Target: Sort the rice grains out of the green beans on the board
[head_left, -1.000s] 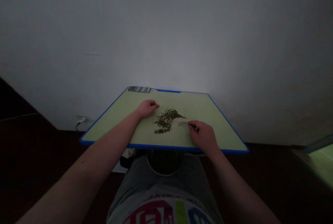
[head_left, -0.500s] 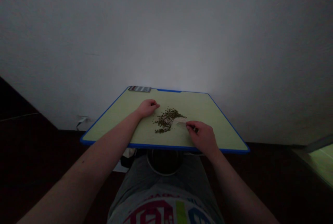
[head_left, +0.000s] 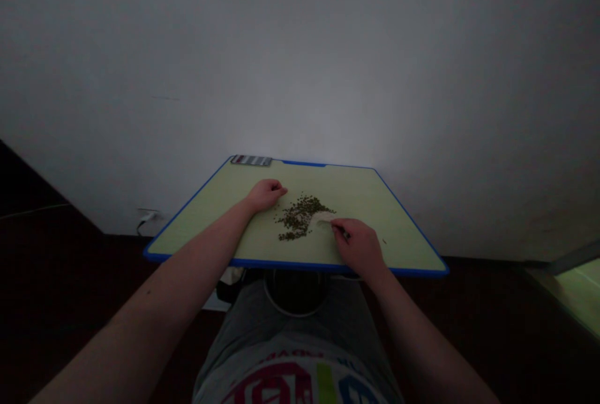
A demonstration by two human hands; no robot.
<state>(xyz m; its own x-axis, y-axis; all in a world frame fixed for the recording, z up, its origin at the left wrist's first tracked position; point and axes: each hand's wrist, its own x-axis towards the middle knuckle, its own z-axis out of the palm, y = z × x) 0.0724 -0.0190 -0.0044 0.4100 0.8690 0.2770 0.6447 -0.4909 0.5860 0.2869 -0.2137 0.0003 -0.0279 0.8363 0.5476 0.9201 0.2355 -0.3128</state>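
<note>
Small dark greenish beans or seeds (head_left: 300, 215) lie scattered in a loose patch on the pale yellow-green, blue-edged board (head_left: 210, 235). My right hand (head_left: 359, 244), closed in a pinch, grips the end of a pale, flat, rounded piece (head_left: 321, 217). That piece rests at the right side of the patch; its exact kind is unclear. My left hand (head_left: 266, 194) lies on the board just left of the patch with its fingers curled in. Whatever its fingers may enclose is hidden.
A phone (head_left: 251, 160) lies at the board's far left corner, close to the wall (head_left: 300, 79). Below the near edge, a metal-rimmed bowl (head_left: 296, 314) sits between my thighs. A plug with a cable (head_left: 148, 219) is in the wall at left. A small dark speck (head_left: 384, 241) lies at right.
My right hand has shifted slightly left, toward the patch, with the pale piece in its grip. A dark speck now shows to its right. My left hand has barely moved.
</note>
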